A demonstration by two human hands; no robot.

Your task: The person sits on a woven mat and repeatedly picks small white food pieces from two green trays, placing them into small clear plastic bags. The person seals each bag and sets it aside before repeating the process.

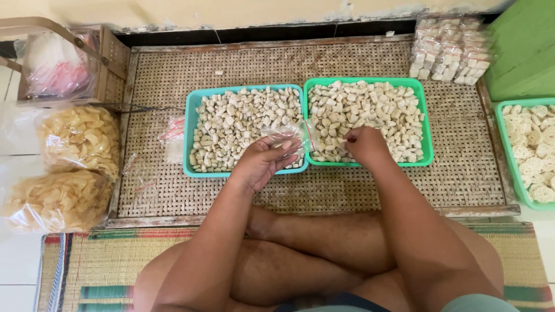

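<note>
My left hand (263, 162) holds a small clear plastic bag (287, 135) over the near edge of a teal tray (189, 138) filled with pale cracker pieces. My right hand (364, 144) rests over the green tray (426, 124) beside it, fingers pinched on a pale piece among the many there. Both trays sit side by side on a woven rattan tray (324, 190) in front of my crossed legs.
A stack of filled small bags (452, 49) lies at the back right. Another green tray (529, 151) of larger crackers is at the right edge. Two big bags of yellow chips (72, 167) lie left, with empty bags (173, 136) and a basket (58, 63).
</note>
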